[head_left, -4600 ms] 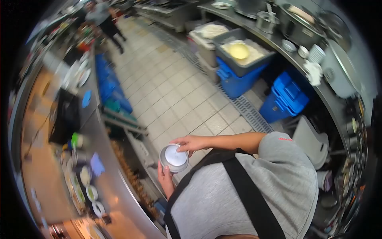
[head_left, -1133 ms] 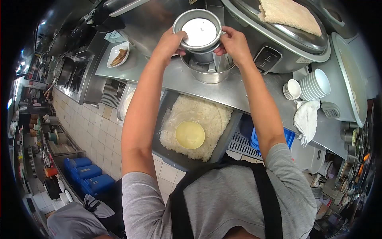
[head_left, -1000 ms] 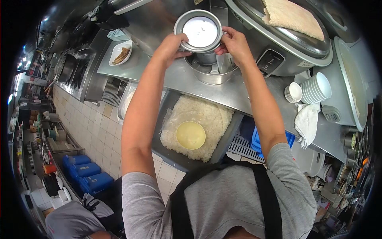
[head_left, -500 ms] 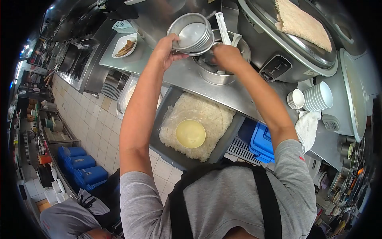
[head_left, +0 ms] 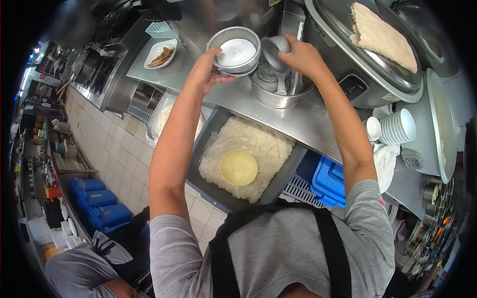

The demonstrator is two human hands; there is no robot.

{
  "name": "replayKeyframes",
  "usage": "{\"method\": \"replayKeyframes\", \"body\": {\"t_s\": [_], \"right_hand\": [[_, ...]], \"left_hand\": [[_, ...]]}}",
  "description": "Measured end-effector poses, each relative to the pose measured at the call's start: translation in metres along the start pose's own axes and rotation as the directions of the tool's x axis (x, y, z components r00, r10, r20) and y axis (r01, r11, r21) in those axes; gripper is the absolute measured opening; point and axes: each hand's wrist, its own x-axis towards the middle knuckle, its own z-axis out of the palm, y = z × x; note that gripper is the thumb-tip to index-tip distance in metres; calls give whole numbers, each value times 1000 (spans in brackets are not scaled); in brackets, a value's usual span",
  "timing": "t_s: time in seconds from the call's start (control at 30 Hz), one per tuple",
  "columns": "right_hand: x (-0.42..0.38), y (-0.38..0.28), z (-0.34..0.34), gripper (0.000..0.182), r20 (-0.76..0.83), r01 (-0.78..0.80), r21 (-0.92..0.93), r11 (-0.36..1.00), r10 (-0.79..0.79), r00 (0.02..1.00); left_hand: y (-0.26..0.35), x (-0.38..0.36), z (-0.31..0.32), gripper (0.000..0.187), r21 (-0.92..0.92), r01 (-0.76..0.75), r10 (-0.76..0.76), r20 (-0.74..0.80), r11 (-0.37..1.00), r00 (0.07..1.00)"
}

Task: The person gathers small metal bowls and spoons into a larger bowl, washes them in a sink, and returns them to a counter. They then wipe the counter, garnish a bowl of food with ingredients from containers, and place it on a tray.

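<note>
My left hand [head_left: 204, 72] grips a small stack of round metal bowls [head_left: 237, 68] by the side, thumb at the rim. Inside the top bowl is a bright white round surface. My right hand [head_left: 303, 55], fingers closed, holds a tilted grey bowl-shaped piece [head_left: 273, 51] just right of the stack; I cannot tell whether it is a bowl or a ladle head. Under it stands a metal pot [head_left: 277, 101] with utensils in it, among them one with a pale grey handle [head_left: 281, 84].
A large cooker [head_left: 362, 64] with a folded cloth [head_left: 383, 37] on its lid stands right. Stacked white cups [head_left: 399, 125] sit beside it. Below the counter, a grey bin [head_left: 211, 191] holds rice [head_left: 271, 149] and a yellow bowl [head_left: 238, 168]. A white dish [head_left: 160, 53] of food stands left.
My right hand has risen from inside the pot, bringing up the grey bowl-shaped piece. The top bowl in my left hand now shows a brighter white surface.
</note>
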Motion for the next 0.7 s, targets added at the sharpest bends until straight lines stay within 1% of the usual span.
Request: {"method": "replayKeyframes", "body": {"t_s": [0.03, 0.07, 0.1, 0.13, 0.2, 0.23, 0.27, 0.3, 0.33, 0.37, 0.4, 0.43, 0.47, 0.5, 0.53, 0.57, 0.6, 0.63, 0.67, 0.7], "right_hand": [[-2, -2, -3, 56, 1, 1, -1, 1000, -1, 1000], [-7, -4, -5, 57, -179, 45, 1, 999, -44, 983], [-13, -8, -10, 57, -353, 88, -5, 996, -84, 932], [-21, -18, -21, 57, -353, 88, -5, 996, -84, 932], [-33, -37, -43, 51, -525, 216, 170, 961, -97, 845], [-32, -41, -46, 51, -527, 217, 171, 961, -97, 845], [-31, -44, -48, 49, -503, 256, 350, 901, -49, 863], [-29, -47, -48, 46, -472, 283, 517, 808, -7, 882], [-21, -48, -45, 40, -310, 159, 659, 735, 72, 948], [-9, -45, -37, 40, -312, 160, 660, 734, 75, 947], [3, -39, -25, 38, -281, 147, 576, 804, 26, 959], [6, -42, -23, 38, -242, 139, 484, 864, -20, 970], [8, -42, -22, 38, -242, 139, 485, 864, -20, 970], [9, -49, -27, 42, -94, 121, 349, 929, -94, 991], [10, -54, -29, 45, 68, 125, 204, 971, -142, 988], [14, -56, -23, 45, 71, 125, 204, 971, -142, 987], [18, -60, -18, 43, 100, 82, 163, 983, -99, 990], [20, -62, -14, 41, 124, 39, 120, 992, -54, 991], [20, -61, -13, 41, 124, 39, 119, 992, -54, 991], [11, -68, -23, 40, 179, 77, 74, 994, -89, 980]], "left_hand": [[-1, 1, 0, 50, -1, 12, -12, 4, 1000, 1000], [-2, 2, 0, 51, -1, 25, -25, 10, 1000, 1000], [-2, 2, 1, 51, -1, 26, -26, 10, 1000, 1000], [-2, 2, 2, 52, 12, 25, -25, 17, 1000, 1000], [-2, 1, 3, 53, 26, 24, -25, 24, 999, 999], [-2, 0, 3, 52, 47, 36, -37, 22, 998, 999], [-1, 0, 3, 52, 68, 48, -49, 19, 997, 999], [-1, -1, 4, 52, 71, 47, -49, 20, 996, 999], [-3, -3, 6, 55, 87, 42, -44, 16, 995, 999], [-4, -4, 7, 57, 102, 38, -39, 13, 994, 999], [-4, -7, 10, 57, 104, 37, -39, 15, 994, 999], [-5, -10, 12, 61, 104, 22, -25, 25, 994, 999], [-5, -12, 13, 66, 103, 7, -11, 33, 995, 999], [-4, -12, 13, 66, 102, 9, -12, 31, 995, 999], [-3, -13, 14, 72, 88, 14, -18, 44, 996, 999], [-3, -13, 14, 77, 73, 21, -25, 58, 997, 998], [-4, -12, 12, 77, 71, 22, -26, 56, 997, 998], [-5, -11, 11, 79, 20, 35, -36, 65, 999, 997], [-5, -10, 10, 81, -30, 46, -44, 76, 998, 996], [-4, -10, 9, 81, -30, 44, -42, 77, 999, 996]]}}
